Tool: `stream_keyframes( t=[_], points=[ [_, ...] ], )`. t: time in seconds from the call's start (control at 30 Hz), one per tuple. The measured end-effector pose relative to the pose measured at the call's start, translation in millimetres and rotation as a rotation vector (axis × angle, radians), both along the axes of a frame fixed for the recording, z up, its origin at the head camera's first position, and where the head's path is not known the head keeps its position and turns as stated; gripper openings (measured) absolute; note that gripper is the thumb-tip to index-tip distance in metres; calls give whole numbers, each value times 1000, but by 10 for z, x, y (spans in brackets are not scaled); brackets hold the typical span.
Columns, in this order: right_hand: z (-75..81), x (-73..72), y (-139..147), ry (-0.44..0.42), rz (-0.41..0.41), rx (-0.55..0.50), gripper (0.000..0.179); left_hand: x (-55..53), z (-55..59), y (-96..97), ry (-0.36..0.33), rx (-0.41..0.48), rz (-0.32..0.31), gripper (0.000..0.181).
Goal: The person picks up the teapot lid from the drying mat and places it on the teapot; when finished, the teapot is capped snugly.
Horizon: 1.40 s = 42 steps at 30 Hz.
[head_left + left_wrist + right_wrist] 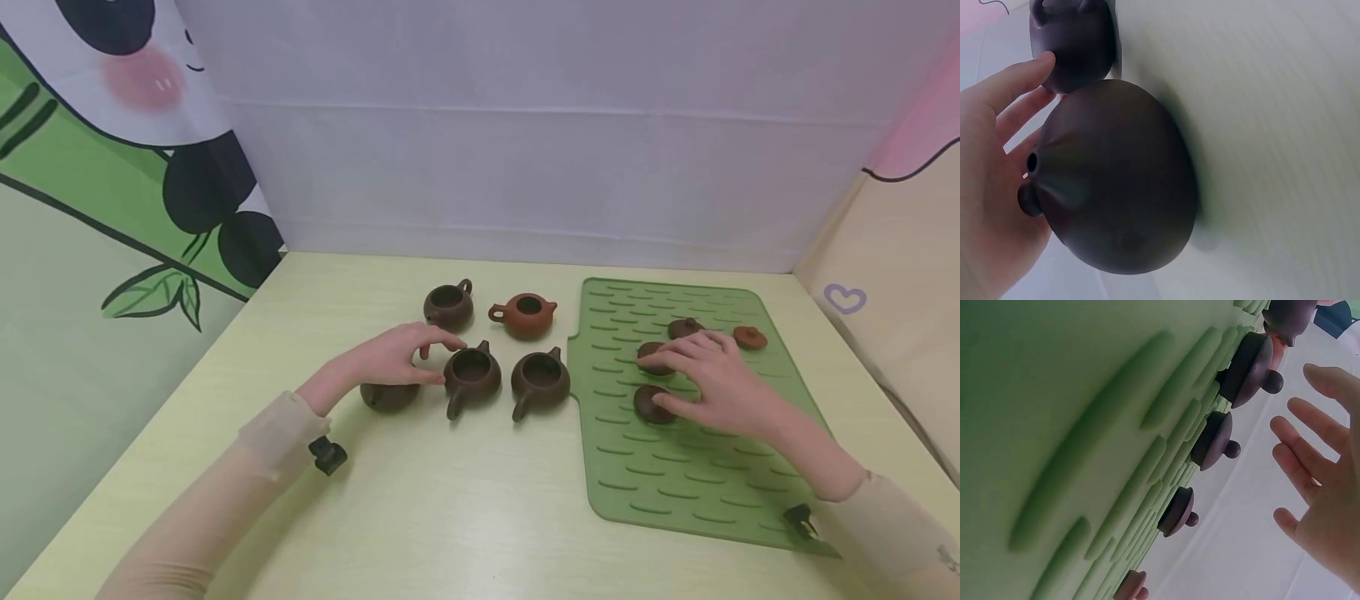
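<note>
My left hand (401,354) reaches over a dark lidded teapot (388,397), thumb and index finger spread at the left side of a lidless dark teapot (472,377). From the left wrist, the lidded teapot (1122,181) fills the middle, its spout facing the camera; a fingertip (1047,59) overlaps the teapot behind (1075,47). Over the green mat (637,479), my right hand (716,383) spreads its fingers above dark lids. The nearest lid (654,404) lies by the thumb, another lid (656,358) under the fingers. In the right wrist view, that hand (1329,456) is apart from the knobbed lids (1247,370).
Another lidless dark teapot (540,383) stands beside the mat. Behind are a dark teapot (448,308) and a reddish one (527,317), both lidless. Farther back on the mat lie a dark lid (684,327) and a reddish lid (750,337). A pale curtain (525,183) closes the table's back.
</note>
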State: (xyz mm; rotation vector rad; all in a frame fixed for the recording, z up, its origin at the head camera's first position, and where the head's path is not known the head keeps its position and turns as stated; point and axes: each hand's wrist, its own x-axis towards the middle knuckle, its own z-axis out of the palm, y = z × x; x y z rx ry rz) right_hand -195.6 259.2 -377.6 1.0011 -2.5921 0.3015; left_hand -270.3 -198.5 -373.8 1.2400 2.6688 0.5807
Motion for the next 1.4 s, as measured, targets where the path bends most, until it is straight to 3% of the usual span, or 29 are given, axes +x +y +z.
stream_keyframes(
  t=[0.23, 0.53, 1.0, 1.4],
  points=[
    [-27, -4, 24, 14, 11, 14, 36, -3, -2, -1, 2, 11, 7, 51],
    [-32, 21, 38, -36, -13, 44, 28, 0, -5, 3, -3, 13, 15, 50],
    [-73, -34, 37, -9, 1, 48, 26, -24, -25, 3, -5, 8, 20, 51],
    [-29, -17, 37, -35, 1, 60, 25, 0, -12, -1, -26, -5, 35, 51]
  ],
)
